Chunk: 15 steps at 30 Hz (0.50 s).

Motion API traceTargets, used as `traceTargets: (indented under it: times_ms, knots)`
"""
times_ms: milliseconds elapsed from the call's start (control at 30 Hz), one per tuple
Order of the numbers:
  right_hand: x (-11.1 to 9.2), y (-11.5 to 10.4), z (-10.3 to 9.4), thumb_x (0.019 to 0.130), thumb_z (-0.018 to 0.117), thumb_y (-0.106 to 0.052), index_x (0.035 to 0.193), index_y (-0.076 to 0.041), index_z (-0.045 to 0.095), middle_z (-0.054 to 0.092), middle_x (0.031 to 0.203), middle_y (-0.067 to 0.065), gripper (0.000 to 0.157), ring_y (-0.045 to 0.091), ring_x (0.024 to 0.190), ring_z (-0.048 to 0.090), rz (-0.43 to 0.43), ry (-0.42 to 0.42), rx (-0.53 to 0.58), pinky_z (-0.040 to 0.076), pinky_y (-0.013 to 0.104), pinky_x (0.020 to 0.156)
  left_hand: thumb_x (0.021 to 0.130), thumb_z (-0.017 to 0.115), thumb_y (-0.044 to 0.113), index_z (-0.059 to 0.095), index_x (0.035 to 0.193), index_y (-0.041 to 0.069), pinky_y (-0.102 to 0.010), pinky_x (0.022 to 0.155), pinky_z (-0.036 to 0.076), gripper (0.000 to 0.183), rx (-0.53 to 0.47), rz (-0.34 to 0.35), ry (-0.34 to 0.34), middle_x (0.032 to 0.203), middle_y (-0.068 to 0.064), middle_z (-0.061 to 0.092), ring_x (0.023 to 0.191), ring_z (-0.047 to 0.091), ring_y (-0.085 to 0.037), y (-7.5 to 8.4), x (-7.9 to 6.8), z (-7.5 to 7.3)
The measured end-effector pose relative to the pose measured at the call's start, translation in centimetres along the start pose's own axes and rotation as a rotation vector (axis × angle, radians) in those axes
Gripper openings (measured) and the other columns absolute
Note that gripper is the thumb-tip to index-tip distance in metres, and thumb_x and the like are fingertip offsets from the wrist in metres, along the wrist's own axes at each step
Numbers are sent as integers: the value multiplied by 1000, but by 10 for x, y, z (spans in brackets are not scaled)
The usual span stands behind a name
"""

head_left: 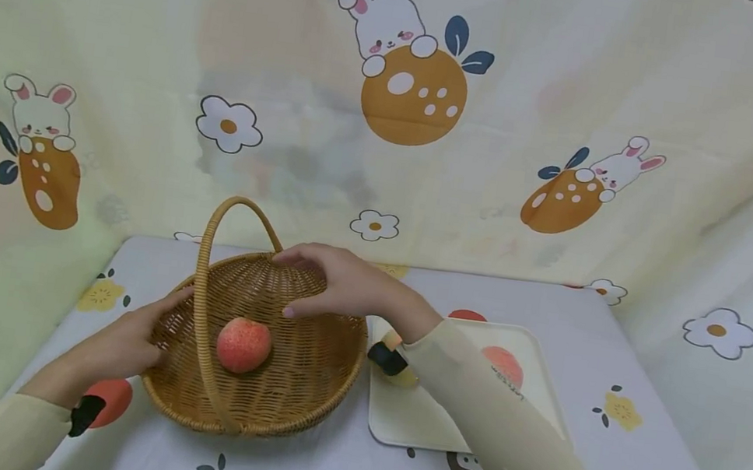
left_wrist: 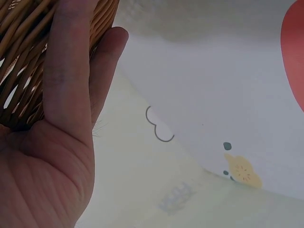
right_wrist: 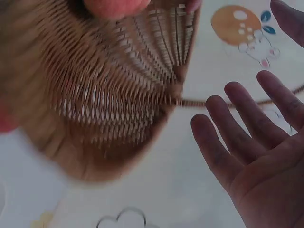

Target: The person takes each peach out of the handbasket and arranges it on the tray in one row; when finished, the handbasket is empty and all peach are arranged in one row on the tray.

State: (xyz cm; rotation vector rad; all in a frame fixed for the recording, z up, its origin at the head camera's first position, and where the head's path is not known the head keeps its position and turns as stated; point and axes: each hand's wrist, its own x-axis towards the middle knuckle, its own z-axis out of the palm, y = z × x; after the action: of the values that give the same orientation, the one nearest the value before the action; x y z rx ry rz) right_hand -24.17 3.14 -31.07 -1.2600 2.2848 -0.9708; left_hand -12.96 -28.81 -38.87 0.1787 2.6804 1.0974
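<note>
A round wicker basket with a tall arched handle stands on the table, tilted so its inside shows. One red peach lies in it. My left hand grips the basket's left side at the rim; in the left wrist view its fingers lie along the woven wall. Over the back right of the basket reaches my right hand, fingers spread and holding nothing. The right wrist view has those fingers apart from the peach, with the thin handle passing behind them.
Right of the basket lies a cream tray. On it are a pinkish-red round thing and a yellowish thing, both partly covered by the right arm. A printed cloth covers the table, and a rabbit-patterned curtain hangs behind.
</note>
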Motion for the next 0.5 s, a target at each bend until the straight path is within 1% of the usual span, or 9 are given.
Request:
traceTargets:
  times_ms: [100,233,300,400,500]
  knots:
    - [14,-4,6,86,81,-34,146,-15,52,54,143,-5,70,18,135,47,2,-28,13,36,34,109,73,64,-10,18,162,9,-39,72,50,102,-8,1,-5,155,-37,27,117,48,-45,2,2,1]
    - [34,-7,13,85,82,-32,146,-14,52,55,140,-6,70,14,131,48,11,-62,36,41,28,102,74,64,-10,18,163,10,-39,72,52,102,-11,-5,-3,154,-37,28,119,48,-47,2,3,1]
    - [43,-8,18,85,82,-31,145,-15,53,56,138,-6,69,13,130,49,23,-89,57,44,29,99,73,63,-11,18,163,10,-39,72,53,102,-15,-12,-2,154,-37,29,118,49,-47,1,2,1]
    - [55,-6,28,85,82,-32,143,-17,55,56,137,-6,66,15,130,50,53,-136,76,43,30,101,73,63,-11,18,162,10,-39,71,54,102,-22,-19,-2,154,-38,28,117,50,-46,1,1,1]
    - [64,-3,38,86,82,-29,142,-17,56,56,140,-1,64,19,132,49,91,-190,95,43,31,102,72,63,-11,20,162,9,-41,74,53,101,-26,-11,1,154,-37,29,120,49,-47,2,-1,2]
